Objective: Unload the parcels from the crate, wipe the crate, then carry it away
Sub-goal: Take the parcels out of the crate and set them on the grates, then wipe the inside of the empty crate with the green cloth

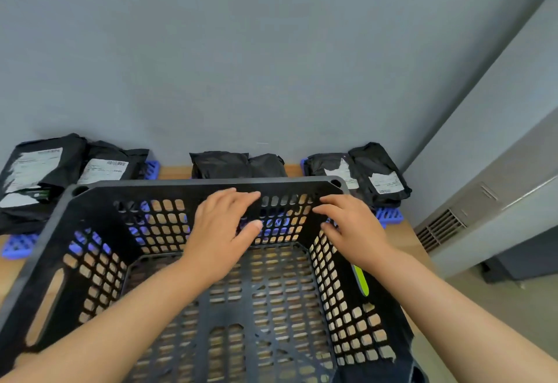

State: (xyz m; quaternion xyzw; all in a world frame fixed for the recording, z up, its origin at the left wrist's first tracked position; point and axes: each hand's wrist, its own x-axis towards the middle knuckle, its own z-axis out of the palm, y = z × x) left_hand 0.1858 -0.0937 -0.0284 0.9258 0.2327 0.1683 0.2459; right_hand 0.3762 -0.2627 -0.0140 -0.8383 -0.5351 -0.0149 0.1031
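Crate (211, 184) status: black perforated plastic, sitting on the wooden tabletop (175, 171), wood visible through the floor holes. Both bare arms reach in over the near rim.

Left grip (223, 231) is over the far half of the crate. Fingers are straight and point at the far wall, thumb splayed to the right, holding nothing. Fingertips sit level with the top band of the far wall; contact can't be confirmed.

Right grip (351, 225) is by the far-right corner. Fingers are spread and loosely bent toward the wall, also holding nothing. Whether they touch the wall can't be told either.

Parcels are outside the crate, lined up along the grey wall (271, 50) behind it:
- left parcels (39, 168): two black bags with white labels, side by side
- middle parcels (235, 165): black bags, partly hidden by the crate's far rim
- right parcels (371, 171): two labelled black bags, overlapping

Left and right groups lie on blue grid mats (391, 216).

Lime-green strip (361, 281) shows at the slot in the crate's right wall; can't identify it. Grey unit with a vent grille (440, 228) stands to the right of the tabletop.
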